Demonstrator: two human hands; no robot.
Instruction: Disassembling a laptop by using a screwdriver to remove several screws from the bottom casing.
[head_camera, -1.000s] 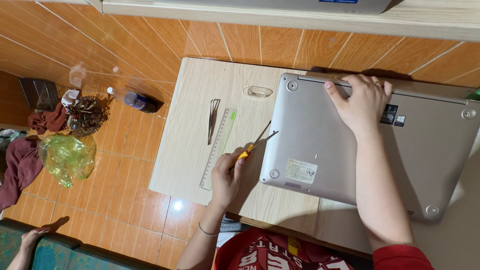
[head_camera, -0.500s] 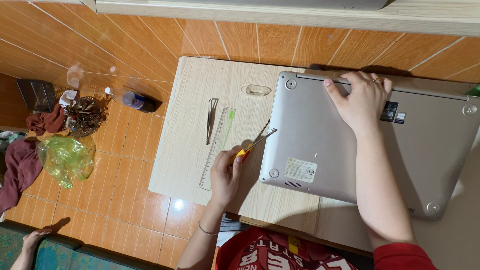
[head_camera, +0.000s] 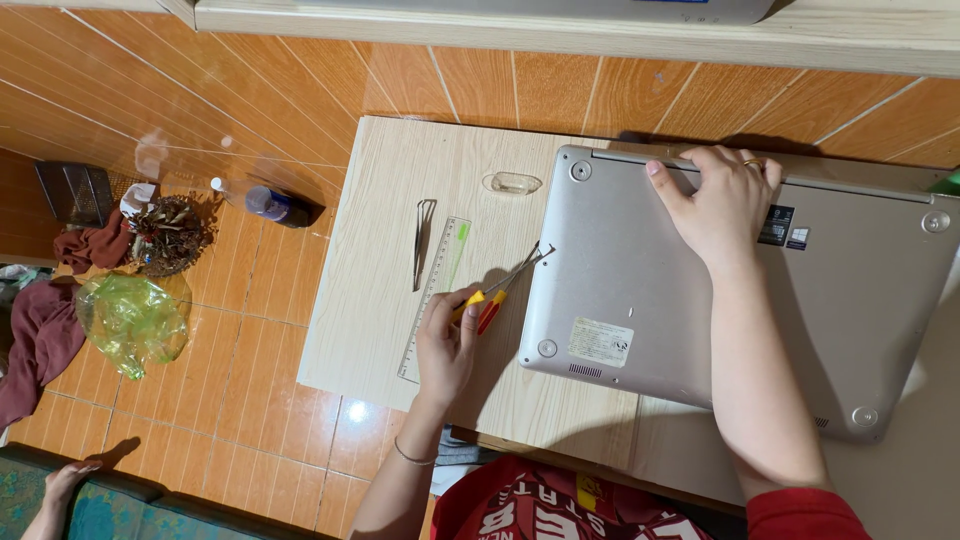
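Observation:
A silver laptop (head_camera: 640, 300) lies upside down on a light wooden table (head_camera: 390, 210), its base with round feet and a sticker facing up. My right hand (head_camera: 715, 205) rests flat on the laptop's far edge, with a ring on one finger. My left hand (head_camera: 448, 338) holds two small screwdrivers (head_camera: 505, 285), one with a yellow handle and one with a red handle. Their metal tips point at the laptop's left edge. A clear green ruler (head_camera: 435, 295) lies under and beside that hand. Metal tweezers (head_camera: 422, 240) lie left of the ruler.
A small clear plastic case (head_camera: 513, 182) sits near the laptop's far left corner. On the orange tiled floor lie a bottle (head_camera: 268, 203), a dried plant bundle (head_camera: 168, 232), a green plastic bag (head_camera: 130, 318) and dark red cloths (head_camera: 40, 335). Another person's hand (head_camera: 65, 482) shows at bottom left.
My left hand has shifted slightly with the screwdrivers beside the laptop's left edge. My right hand stays on the laptop's far edge.

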